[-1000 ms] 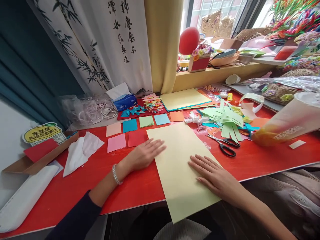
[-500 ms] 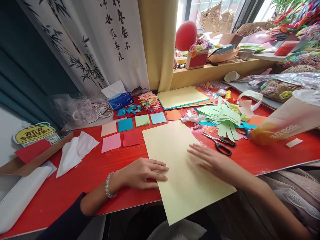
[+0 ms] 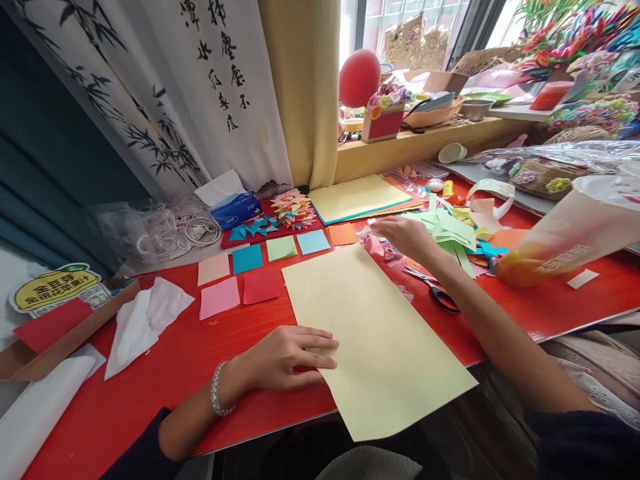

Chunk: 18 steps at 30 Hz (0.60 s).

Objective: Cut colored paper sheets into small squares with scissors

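A large pale yellow sheet (image 3: 380, 333) lies on the red table, its near end hanging past the front edge. My left hand (image 3: 295, 357) rests flat with fingers spread on the sheet's left side. Beyond the sheet's far right corner, my right hand (image 3: 403, 233) reaches over the table, its fingertips at crumpled white tissue (image 3: 366, 230); the fingers look closed on it. Scissors with black handles (image 3: 443, 297) lie right of the sheet, partly behind my right forearm. Light green paper strips (image 3: 445, 227) are heaped beyond that forearm.
Small coloured squares, including a red one (image 3: 261, 285), sit left of the sheet. Behind them are folded paper pieces (image 3: 293, 208) and a stack of large sheets (image 3: 360, 199). A plastic cup (image 3: 560, 233) leans at the right. White tissue (image 3: 145, 320) lies at the left.
My right hand has moved off the sheet, forward to the white tissue. My left hand stays on the sheet. The view has shifted slightly.
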Motion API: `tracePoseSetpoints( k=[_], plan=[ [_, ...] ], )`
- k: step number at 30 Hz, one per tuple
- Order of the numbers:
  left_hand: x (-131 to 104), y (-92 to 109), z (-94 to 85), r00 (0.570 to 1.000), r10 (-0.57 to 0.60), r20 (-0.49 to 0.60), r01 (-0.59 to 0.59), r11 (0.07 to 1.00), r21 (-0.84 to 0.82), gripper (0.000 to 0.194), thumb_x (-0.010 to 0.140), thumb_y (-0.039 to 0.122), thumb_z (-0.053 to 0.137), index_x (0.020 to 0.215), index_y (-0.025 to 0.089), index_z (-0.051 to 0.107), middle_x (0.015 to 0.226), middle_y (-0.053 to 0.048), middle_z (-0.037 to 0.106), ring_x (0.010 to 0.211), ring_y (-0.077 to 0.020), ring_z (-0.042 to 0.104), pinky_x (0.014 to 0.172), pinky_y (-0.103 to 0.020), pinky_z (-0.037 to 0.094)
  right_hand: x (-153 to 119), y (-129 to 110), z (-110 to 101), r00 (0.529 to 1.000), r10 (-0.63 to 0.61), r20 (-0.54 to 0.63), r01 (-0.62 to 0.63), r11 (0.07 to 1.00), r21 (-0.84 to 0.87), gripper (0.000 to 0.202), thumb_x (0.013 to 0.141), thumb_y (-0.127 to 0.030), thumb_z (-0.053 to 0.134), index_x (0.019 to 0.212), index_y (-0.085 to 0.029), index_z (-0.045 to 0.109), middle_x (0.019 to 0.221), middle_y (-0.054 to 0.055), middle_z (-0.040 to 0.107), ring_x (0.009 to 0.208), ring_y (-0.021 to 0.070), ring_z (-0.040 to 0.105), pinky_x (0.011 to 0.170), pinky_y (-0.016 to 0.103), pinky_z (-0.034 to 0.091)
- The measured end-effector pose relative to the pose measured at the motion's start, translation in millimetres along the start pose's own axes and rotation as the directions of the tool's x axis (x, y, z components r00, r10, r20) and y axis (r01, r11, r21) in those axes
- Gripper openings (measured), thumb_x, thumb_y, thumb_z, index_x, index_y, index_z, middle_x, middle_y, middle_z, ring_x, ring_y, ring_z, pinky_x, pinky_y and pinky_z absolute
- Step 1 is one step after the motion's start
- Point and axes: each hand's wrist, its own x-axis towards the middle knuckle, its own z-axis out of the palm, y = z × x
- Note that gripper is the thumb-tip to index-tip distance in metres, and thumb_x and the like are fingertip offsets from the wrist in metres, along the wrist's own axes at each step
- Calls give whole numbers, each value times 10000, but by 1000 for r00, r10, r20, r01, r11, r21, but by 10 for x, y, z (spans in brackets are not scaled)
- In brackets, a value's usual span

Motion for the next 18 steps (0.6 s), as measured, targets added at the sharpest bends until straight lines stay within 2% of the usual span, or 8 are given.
tracePoseSetpoints(
  k=[3, 6, 10, 15, 17, 18],
  plan=[
    [8, 3, -3, 1000, -6, -5, 6, 1000, -1, 263, 876, 284, 513, 1090, 211, 648, 1218, -62, 616, 1184, -194, 525, 977, -331, 468, -26, 183, -136, 964, 160, -210, -167, 986, -14, 320, 925, -256, 390, 1101, -218, 654, 1143, 48, 648, 943, 194, 604, 664, 264, 393],
    [13, 5, -2, 1000, -3, 1, 3, 1000, -1, 266, 871, 290, 523, 1086, 200, 651, 1218, -64, 616, 1184, -192, 526, 983, -320, 464, -139, 423, -227, 918, 277, -284, -292, 956, -12, 353, 930, -272, 372, 1104, -169, 661, 1134, 90, 647, 984, 212, 581, 697, 278, 382],
    [9, -1, 15, 999, 1, -32, -1, 1000, 2, 257, 891, 238, 487, 1089, 183, 641, 1170, -54, 646, 1168, -178, 540, 976, -304, 473, -379, 638, -138, 904, 352, -244, -369, 929, -24, 386, 925, -259, 352, 1112, -122, 661, 1127, 137, 646, 995, 243, 573, 744, 321, 392],
    [9, -26, 38, 998, 5, -63, -5, 1000, 1, 272, 902, 176, 458, 1126, 172, 612, 1136, -43, 665, 1149, -168, 553, 973, -296, 474, -483, 735, 76, 940, 337, -61, -339, 940, -42, 340, 808, -87, 405, 968, -93, 705, 1040, 172, 676, 1001, 286, 596, 866, 435, 409],
    [20, -37, 32, 998, -5, -63, 3, 1000, -27, 267, 901, 182, 467, 1125, 172, 611, 1122, -41, 672, 1138, -162, 558, 964, -282, 474, -510, 679, 27, 947, 318, -31, -319, 947, -24, 405, 805, -64, 380, 1110, -94, 646, 1189, 190, 604, 1145, 322, 520, 967, 534, 327],
    [29, -43, 25, 998, -16, -60, 13, 999, -53, 263, 902, 189, 468, 1122, 172, 612, 1108, -39, 677, 1125, -157, 564, 950, -270, 477, -551, 612, -46, 948, 315, -37, -316, 949, -17, 450, 825, -67, 355, 1218, -88, 573, 1292, 203, 523, 1234, 338, 438, 1006, 580, 255]
  ],
)
